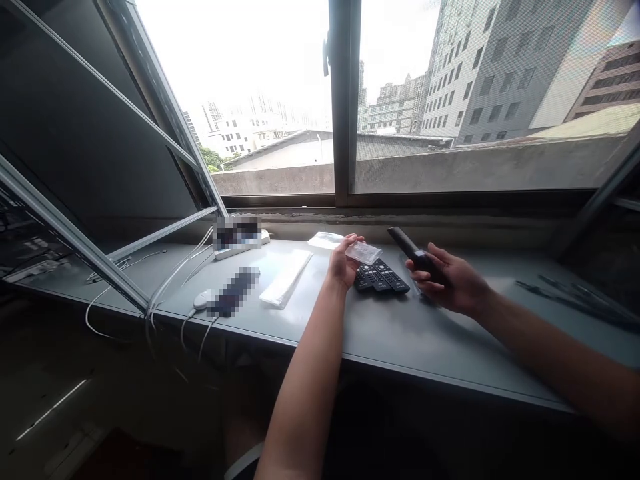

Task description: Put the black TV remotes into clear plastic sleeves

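- Grips a black remote control [407,245] in the right hand [457,280], fingers curled around the lower part, far end poking free.
- Pinches a clear plastic sleeve [366,253] in the left hand [341,263], fingers narrowed on its left end; which edge has the mouth, cannot tell.
- And here's the key line: sleeve to the left of the held remote, gap between, not touching.
- Runs the remote's long axis slantwise, from the right palm up and leftward toward the window [280,100], upper end nearest the sleeve; right hand on the remote, left hand across from it.
- Down between the hands, shows more black remotes [383,280] fanned on the tabletop [425,350], keys up, partly covered by the sleeve and nearer the left hand.
- Just beside the right hand, underneath, catches something shiny and see-through; too hidden to name.
- Left of the left forearm, lays out a long white plastic packet [286,279], with another pale packet [325,239] behind the left hand, near the sill.
- Farther left, crowds in white cables [173,273], a round white plug [201,300] and a metal frame [125,277], all well apart from the remotes.
- Over at far right, strews dark cables [575,300]; nothing visible blocking the gap between remote and sleeve.
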### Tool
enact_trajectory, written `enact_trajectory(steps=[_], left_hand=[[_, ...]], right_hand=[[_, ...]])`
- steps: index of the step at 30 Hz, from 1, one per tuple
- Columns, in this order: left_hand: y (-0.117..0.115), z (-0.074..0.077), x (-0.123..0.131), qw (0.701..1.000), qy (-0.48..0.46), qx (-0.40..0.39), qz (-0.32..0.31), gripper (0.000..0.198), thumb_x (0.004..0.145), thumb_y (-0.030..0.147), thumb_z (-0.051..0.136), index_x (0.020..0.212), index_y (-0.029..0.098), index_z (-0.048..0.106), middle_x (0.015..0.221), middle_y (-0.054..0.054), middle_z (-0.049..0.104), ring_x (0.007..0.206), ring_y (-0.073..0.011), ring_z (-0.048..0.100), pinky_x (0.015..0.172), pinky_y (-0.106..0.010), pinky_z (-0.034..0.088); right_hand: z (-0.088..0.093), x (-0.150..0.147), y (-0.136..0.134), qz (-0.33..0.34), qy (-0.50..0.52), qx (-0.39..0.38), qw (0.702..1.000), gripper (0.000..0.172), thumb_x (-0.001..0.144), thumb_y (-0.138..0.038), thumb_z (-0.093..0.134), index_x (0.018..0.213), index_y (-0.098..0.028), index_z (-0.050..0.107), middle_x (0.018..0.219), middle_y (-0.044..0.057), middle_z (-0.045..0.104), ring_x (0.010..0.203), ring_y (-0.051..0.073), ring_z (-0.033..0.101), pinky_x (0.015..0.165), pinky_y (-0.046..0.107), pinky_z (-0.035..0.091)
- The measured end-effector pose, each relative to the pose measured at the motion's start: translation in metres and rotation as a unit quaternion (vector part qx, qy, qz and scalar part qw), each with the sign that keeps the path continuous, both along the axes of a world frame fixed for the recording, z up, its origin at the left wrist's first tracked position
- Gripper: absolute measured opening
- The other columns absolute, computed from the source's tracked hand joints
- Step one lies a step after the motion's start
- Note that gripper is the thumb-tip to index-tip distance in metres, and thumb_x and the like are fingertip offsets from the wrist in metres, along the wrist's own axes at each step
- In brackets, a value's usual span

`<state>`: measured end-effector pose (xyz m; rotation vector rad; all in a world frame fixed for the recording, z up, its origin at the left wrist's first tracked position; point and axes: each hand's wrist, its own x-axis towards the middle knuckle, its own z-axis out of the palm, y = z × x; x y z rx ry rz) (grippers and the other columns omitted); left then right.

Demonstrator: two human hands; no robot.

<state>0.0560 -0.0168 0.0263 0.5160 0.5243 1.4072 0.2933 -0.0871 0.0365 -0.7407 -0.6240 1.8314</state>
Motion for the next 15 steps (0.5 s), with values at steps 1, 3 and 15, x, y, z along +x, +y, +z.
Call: enact_trajectory(steps=[1,3,15], left_hand=[[0.0002,-0.0001,-0.0001,1.000,0.002,-0.001,0.000,0.021,0.086,0.018,0.081,0.105,0.018,0.072,0.102,-0.007,0.080,0.093,-0.0182,0.075,0.085,-0.028,0.058],[0.0006,-0.0005,-0.0004,1.000,0.002,0.002,0.000,0.023,0.085,0.018,0.082,0.106,0.018,0.072,0.103,-0.007,0.080,0.095,-0.0191,0.075,0.088,-0.030,0.058],[0.0018,-0.0030,-0.0008,1.000,-0.002,0.005,0.000,0.024,0.084,0.017,0.082,0.107,0.017,0.072,0.102,-0.007,0.079,0.092,-0.0183,0.074,0.083,-0.029,0.058]], right_hand=[[0.0002,-0.0002,-0.0001,-0.001,-0.001,-0.002,1.000,0.024,0.116,-0.040,0.044,0.111,-0.023,0.060,0.099,0.012,0.072,0.059,0.015,0.056,0.034,0.020,0.048],[0.0009,-0.0007,-0.0006,-0.004,0.001,-0.012,1.000,0.022,0.115,-0.038,0.045,0.112,-0.023,0.061,0.099,0.013,0.071,0.059,0.016,0.055,0.034,0.021,0.048],[0.0038,-0.0023,-0.0053,0.001,0.056,-0.009,0.998,0.030,0.112,-0.027,0.054,0.139,-0.016,0.063,0.093,0.008,0.065,0.070,0.017,0.064,0.047,0.023,0.062]])
